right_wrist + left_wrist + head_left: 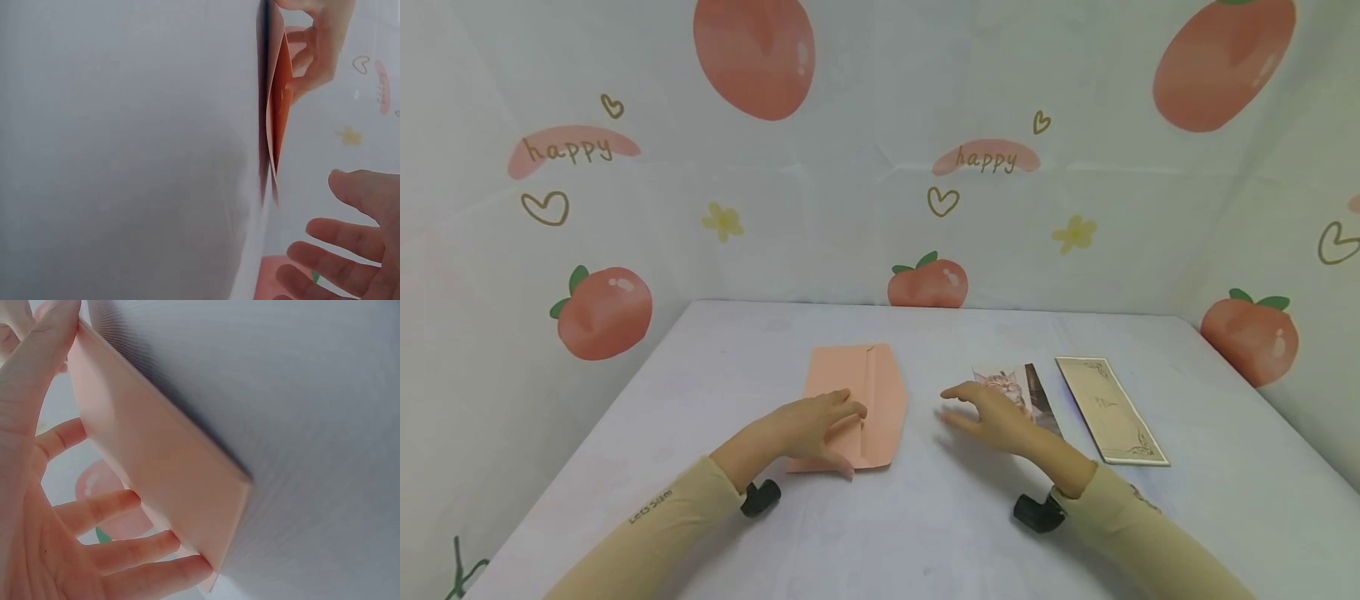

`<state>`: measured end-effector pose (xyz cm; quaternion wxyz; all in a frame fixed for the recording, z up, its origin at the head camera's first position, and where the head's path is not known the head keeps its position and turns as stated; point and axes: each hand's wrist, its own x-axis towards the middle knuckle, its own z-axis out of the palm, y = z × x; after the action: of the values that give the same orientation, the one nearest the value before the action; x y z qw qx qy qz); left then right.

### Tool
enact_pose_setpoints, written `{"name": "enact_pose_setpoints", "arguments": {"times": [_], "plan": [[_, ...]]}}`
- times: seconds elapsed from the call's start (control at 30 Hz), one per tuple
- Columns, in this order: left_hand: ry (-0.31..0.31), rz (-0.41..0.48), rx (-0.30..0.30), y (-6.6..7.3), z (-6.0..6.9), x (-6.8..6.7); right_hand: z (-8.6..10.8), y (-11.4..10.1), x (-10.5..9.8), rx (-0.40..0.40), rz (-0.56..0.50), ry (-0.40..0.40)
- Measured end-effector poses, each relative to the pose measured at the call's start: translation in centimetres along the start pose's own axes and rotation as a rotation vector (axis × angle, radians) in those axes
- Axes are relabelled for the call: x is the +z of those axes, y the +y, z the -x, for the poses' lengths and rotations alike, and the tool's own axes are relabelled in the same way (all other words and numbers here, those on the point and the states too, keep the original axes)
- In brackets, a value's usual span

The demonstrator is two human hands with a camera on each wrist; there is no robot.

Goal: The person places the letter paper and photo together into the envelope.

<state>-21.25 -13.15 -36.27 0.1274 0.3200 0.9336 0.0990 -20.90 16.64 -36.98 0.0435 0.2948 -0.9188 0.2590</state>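
A salmon-coloured envelope (886, 417) lies on the table with its pointed flap to the right. My left hand (812, 425) rests on it, fingertips on its face and thumb at the near edge; the left wrist view shows fingertips touching the envelope (156, 456). To the right, my right hand (996, 417) hovers with fingers spread, touching nothing, partly over a photo card (1037, 400) with a cat picture. In the right wrist view the envelope (284, 94) gapes along one side, under my left hand (322, 50), while my right hand (362, 237) is apart from it.
A long beige card (1111, 412) with ornate corners lies at the right of the photo card. Behind the white table (880, 542) hangs a white cloth (850, 167) printed with peaches, hearts and flowers. A green stringy thing (460, 575) is at the lower left.
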Motion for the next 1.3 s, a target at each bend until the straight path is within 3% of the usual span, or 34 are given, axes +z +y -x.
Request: {"name": "enact_pose_setpoints", "arguments": {"times": [0.2,0.43,0.83,1.3], "plan": [[0.002,-0.001,0.002,-0.1,0.0,0.0,0.3,1.2,-0.8,0.05,-0.003,0.019],[0.023,-0.021,0.025,-0.3,-0.1,0.1,1.1,2.9,-2.1,0.16,-0.085,0.051],[0.003,0.0,-0.004,0.1,0.1,-0.2,2.5,5.3,-4.3,0.27,-0.048,0.099],[-0.007,0.009,-0.01,0.0,0.0,0.0,3.5,8.3,-4.7,0.457,-0.042,0.126]]}}
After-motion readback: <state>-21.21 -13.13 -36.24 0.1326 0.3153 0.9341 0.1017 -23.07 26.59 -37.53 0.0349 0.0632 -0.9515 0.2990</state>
